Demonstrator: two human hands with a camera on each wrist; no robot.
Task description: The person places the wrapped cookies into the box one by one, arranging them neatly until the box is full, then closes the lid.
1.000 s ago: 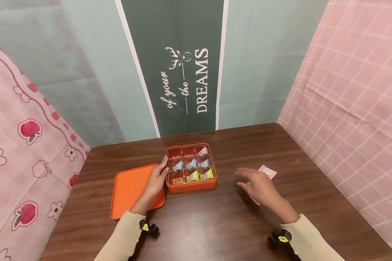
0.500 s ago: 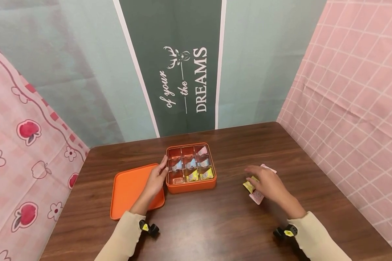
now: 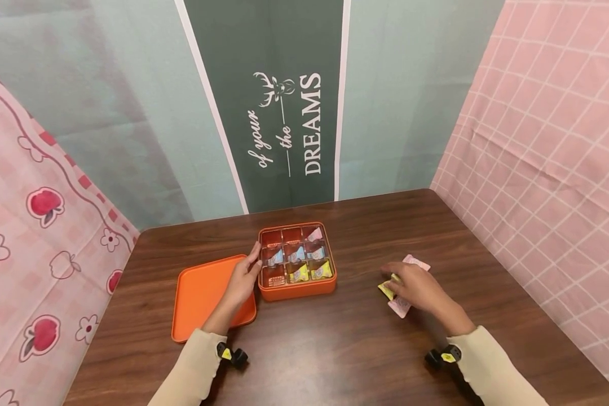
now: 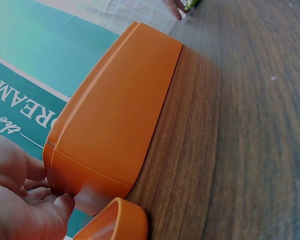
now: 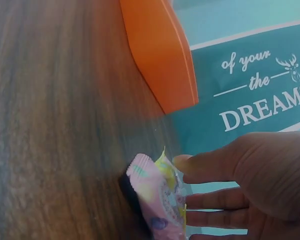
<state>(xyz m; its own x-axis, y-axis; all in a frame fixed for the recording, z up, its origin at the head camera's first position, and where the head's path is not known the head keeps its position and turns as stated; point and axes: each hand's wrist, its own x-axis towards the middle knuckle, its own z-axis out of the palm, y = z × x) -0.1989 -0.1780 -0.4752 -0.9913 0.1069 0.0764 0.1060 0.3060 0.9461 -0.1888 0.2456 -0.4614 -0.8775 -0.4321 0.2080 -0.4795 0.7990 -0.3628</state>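
An orange box (image 3: 298,290) with a clear divided insert stands mid-table. Blue wrapped candies (image 3: 295,255) fill its middle row; two yellow ones (image 3: 321,270) lie in front, at the middle and right. A pink candy (image 3: 313,235) is in the back right compartment. My left hand (image 3: 245,276) rests its fairly straight fingers against the box's left side. On the table to the right, my right hand (image 3: 415,285) pinches a yellow candy (image 5: 166,170) between thumb and fingers. One pink candy (image 5: 157,205) lies right beside that candy; another pink candy (image 3: 420,263) shows behind the hand.
The orange lid (image 3: 203,299) lies left of the box, partly under my left forearm. Behind the wooden table (image 3: 325,349) hangs a green cloth with lettering (image 3: 312,124). Pink cloths (image 3: 548,141) hang along both sides.
My right hand has shifted slightly right and lowered over the candies, its thumb and fingers closing round the yellow one. My left hand and the box have stayed put.
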